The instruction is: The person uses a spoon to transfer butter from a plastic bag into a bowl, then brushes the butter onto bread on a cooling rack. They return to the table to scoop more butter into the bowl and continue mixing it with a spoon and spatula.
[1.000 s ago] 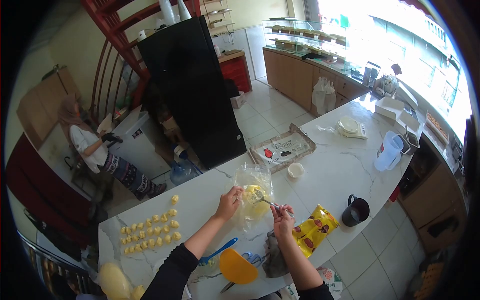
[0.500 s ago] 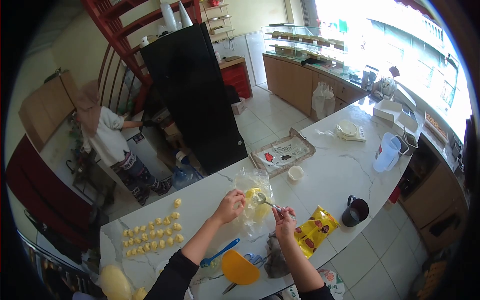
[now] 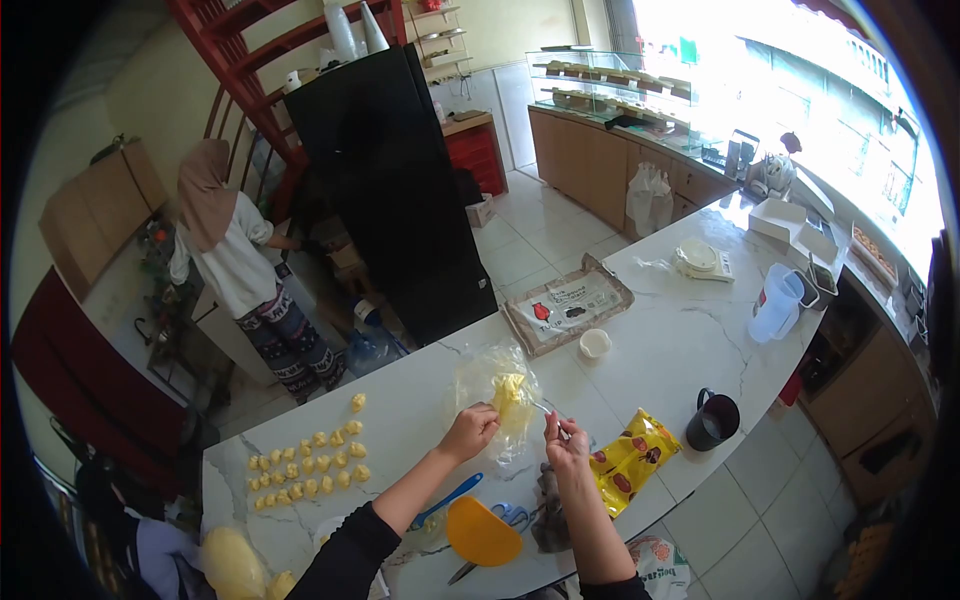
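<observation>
Centre frame, on the marble counter (image 3: 660, 350): the left hand (image 3: 470, 430) pinches the near edge of a clear plastic bag (image 3: 490, 368) of yellow dough, which lies just above both hands. The right hand (image 3: 565, 445) grasps a metal spoon (image 3: 545, 408) by its handle, tip toward the bag. Rows of dough pieces (image 3: 305, 470) lie lower left; a yellow packet (image 3: 630, 460) lies beside the right hand. Another person (image 3: 235, 270) stands upper left.

The left hand (image 3: 470, 430) is curling its fingers into a loose fist, knuckles up, arm stretching forward. Just beside it, the right hand (image 3: 566, 443) is pinching thumb and fingertips together. Both forearms are showing bare below black sleeves.
</observation>
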Demonstrator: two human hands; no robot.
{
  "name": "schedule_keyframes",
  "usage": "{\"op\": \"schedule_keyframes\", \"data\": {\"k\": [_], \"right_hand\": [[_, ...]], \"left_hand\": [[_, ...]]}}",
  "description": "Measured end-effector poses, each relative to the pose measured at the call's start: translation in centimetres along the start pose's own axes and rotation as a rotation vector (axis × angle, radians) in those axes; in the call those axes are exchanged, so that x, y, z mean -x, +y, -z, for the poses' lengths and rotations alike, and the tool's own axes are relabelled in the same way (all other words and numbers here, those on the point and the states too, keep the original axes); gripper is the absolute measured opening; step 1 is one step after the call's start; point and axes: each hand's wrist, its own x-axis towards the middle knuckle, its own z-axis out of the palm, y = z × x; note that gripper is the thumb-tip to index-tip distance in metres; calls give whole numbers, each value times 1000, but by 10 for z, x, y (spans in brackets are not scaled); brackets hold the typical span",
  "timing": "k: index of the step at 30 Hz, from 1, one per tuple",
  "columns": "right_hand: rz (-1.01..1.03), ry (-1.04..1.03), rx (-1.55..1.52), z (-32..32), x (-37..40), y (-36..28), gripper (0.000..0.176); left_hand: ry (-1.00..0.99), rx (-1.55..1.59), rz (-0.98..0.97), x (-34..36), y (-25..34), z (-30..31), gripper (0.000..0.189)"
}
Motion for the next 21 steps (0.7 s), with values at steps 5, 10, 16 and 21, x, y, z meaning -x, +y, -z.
{"op": "schedule_keyframes", "data": {"k": [5, 10, 16, 21], "right_hand": [[257, -262, 287, -2, 13, 6, 12], [260, -393, 393, -1, 23, 19, 10], [168, -521, 342, -2, 29, 30, 10], [92, -563, 317, -3, 32, 32, 8]], "left_hand": [[-73, 434, 337, 1, -9, 31, 11], [197, 582, 473, -11, -7, 37, 17], [384, 115, 292, -13, -14, 23, 15], [318, 489, 431, -13, -19, 31, 16]]}}
